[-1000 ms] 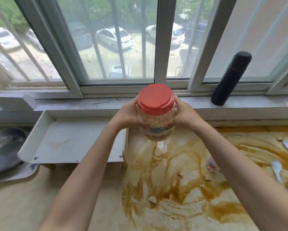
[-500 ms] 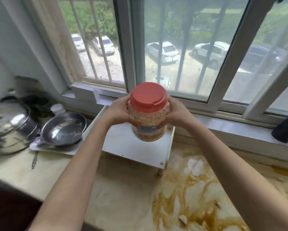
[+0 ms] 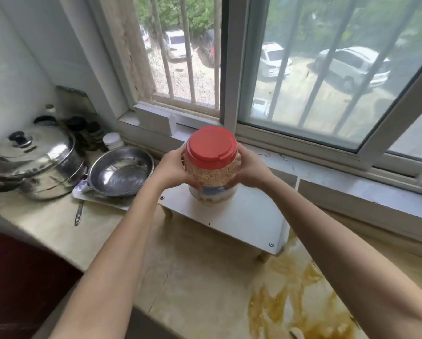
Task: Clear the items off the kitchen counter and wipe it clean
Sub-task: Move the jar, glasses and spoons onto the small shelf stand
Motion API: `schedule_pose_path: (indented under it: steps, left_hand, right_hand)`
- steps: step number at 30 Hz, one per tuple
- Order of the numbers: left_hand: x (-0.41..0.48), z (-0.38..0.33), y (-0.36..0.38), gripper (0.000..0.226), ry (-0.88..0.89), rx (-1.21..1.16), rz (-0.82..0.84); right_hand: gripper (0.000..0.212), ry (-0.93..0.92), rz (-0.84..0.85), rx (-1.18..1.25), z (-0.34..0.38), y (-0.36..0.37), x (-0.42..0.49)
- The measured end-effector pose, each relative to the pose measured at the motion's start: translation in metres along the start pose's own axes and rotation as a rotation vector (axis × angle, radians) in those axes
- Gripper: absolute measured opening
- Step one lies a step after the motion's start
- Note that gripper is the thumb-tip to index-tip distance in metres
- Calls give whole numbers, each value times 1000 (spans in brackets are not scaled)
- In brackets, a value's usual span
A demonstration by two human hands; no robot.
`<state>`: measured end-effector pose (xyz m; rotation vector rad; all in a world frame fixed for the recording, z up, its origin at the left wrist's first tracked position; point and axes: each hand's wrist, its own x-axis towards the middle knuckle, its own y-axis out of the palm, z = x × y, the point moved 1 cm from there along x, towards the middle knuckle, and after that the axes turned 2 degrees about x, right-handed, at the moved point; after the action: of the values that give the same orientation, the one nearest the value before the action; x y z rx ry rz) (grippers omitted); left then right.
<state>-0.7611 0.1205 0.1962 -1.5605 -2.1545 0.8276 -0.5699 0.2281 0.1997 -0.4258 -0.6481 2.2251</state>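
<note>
A clear plastic jar [image 3: 211, 178] with a red lid, full of tan grains, is held upright between both hands. My left hand [image 3: 174, 168] grips its left side and my right hand [image 3: 250, 171] grips its right side. The jar hangs over the left part of a small white raised shelf [image 3: 249, 216] that stands on the counter below the window; whether its base touches the shelf I cannot tell. The beige counter [image 3: 192, 263] carries a brown sticky smear [image 3: 288, 302] at the lower right.
Left of the shelf a steel pan [image 3: 120, 171] lies on a white tray. A lidded steel pot [image 3: 33, 162] stands further left, with small bottles [image 3: 92, 134] behind it. A utensil [image 3: 78, 214] lies on the counter. The window sill [image 3: 339, 174] runs behind.
My hands have carried the jar leftward, away from the stained counter and over the white shelf. The view has swung left, bringing the pot and pan into sight.
</note>
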Motion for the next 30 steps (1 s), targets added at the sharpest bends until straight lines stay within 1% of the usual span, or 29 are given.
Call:
schedule_pose_path:
  steps: [9, 15, 21, 23, 27, 30]
  left_hand:
    - [21, 29, -11, 107, -74, -70, -34]
    - [35, 39, -15, 110, -71, -87, -25]
    - [47, 43, -17, 112, -89, -109, -53]
    - [49, 42, -18, 113, -84, -109, -53]
    - [46, 40, -17, 114, -109, -98, -29]
    - [41, 36, -14, 120, -142, -66, 12]
  right_hand:
    - [110, 19, 47, 22, 2, 25, 41]
    - [115, 40, 51, 52, -1, 37, 60]
    - [110, 39, 61, 54, 1, 36, 78]
    - [114, 34, 68, 54, 1, 37, 80]
    - [132, 38, 104, 39, 1, 34, 76]
    - [137, 68, 156, 1, 3, 29, 71]
